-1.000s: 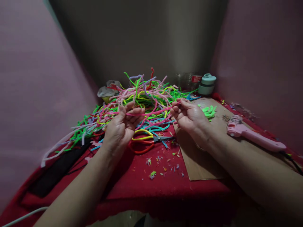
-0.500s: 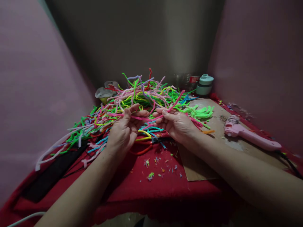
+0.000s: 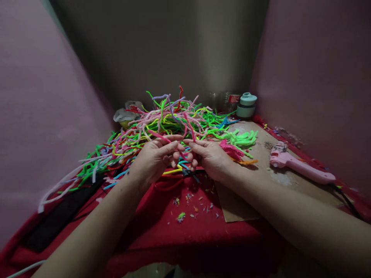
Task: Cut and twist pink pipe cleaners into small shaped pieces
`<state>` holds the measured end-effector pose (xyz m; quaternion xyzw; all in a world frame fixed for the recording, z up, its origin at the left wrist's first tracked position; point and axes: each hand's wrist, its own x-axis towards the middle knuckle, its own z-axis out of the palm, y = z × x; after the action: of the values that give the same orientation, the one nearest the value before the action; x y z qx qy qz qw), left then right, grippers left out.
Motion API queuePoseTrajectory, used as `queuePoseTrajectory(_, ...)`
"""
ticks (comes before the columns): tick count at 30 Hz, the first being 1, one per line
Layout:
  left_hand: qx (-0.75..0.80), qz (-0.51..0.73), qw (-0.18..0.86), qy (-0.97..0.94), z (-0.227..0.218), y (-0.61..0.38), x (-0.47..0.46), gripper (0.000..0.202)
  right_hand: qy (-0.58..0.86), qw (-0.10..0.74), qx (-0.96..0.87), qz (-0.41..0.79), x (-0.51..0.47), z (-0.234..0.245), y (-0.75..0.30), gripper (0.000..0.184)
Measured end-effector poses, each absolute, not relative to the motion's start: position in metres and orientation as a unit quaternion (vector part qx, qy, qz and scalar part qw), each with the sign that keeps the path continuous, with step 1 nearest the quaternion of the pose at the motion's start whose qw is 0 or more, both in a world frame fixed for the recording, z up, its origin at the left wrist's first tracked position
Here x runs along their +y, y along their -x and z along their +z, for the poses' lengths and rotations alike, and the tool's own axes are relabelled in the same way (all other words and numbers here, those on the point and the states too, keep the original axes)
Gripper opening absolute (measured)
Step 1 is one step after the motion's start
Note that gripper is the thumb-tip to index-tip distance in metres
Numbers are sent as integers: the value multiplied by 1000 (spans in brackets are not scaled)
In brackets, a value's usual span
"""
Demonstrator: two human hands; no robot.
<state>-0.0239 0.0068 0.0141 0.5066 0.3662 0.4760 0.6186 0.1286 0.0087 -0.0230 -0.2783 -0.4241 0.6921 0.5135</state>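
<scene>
A hot-pink pipe cleaner [image 3: 189, 131] is pinched between both my hands, bent so its two ends stick up. My left hand [image 3: 153, 160] grips one half, fingers closed round it. My right hand [image 3: 210, 158] grips the other half, its fingertips almost touching those of the left. Both hands hover just above the red cloth [image 3: 188, 227], in front of a big tangled heap of coloured pipe cleaners [image 3: 162, 119]. Scissors with red and yellow handles [image 3: 174, 179] lie under my hands, mostly hidden.
A brown cardboard sheet [image 3: 240, 204] lies at right with green pieces [image 3: 243, 138], a pink piece [image 3: 232, 150] and a pink glue gun [image 3: 298, 168]. A teal jar [image 3: 246, 105] stands at the back. Small clippings [image 3: 191, 208] dot the cloth. Walls close in on both sides.
My hands have come together from wide apart, folding the straight pink pipe cleaner in the middle so its ends now point up. The view has shifted slightly.
</scene>
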Motion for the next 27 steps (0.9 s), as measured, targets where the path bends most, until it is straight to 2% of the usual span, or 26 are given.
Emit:
queuePoseTrajectory(4, 384, 465, 595, -531, 23, 14, 12, 22, 275, 505, -445, 687, 9, -25, -129, 18)
queuePoseTrajectory(10, 406, 440, 583, -549, 23, 4, 20, 13, 293, 491, -462, 678, 8, -22, -130, 20)
queuePoseTrajectory(19, 424, 428, 524, -602, 21, 1, 24, 18, 298, 480, -471, 678, 9, -25, -131, 18)
queuePoseTrajectory(27, 384, 498, 550, -549, 19, 4, 29, 20, 256, 524, -366, 725, 12, -24, -131, 14)
